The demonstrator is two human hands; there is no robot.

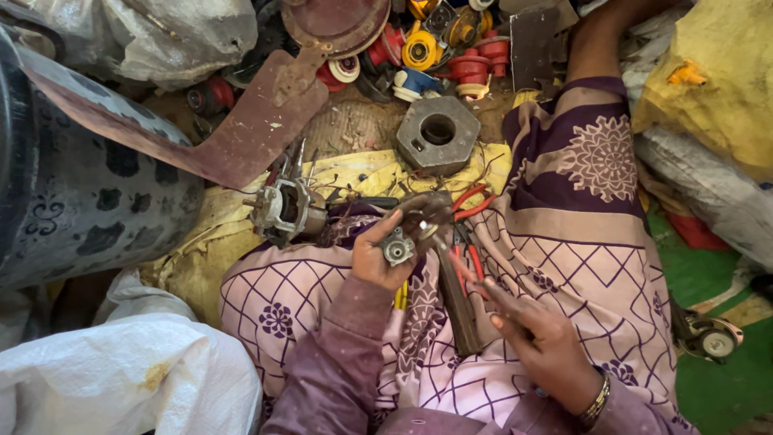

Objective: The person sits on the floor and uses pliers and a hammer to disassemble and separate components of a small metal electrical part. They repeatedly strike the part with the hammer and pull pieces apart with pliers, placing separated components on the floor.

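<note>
Grey metal shows in the left hand [377,256]: a small round motor part [398,249], pinched in curled fingers above the lap, just below the heavy hexagonal block [437,133] lying on the yellow sacking [201,258]. What the right hand [538,338] holds is hard to make out; it looks like a thin tool [460,268] running up to the part, fingers loosely closed on it, wrist bent inward. Red-handled pliers [467,203] lie just below the block, partly hidden. A stripped motor [286,209] sits left of the block, and a rusty fan blade [258,121] is cut off at the frame edge.
</note>
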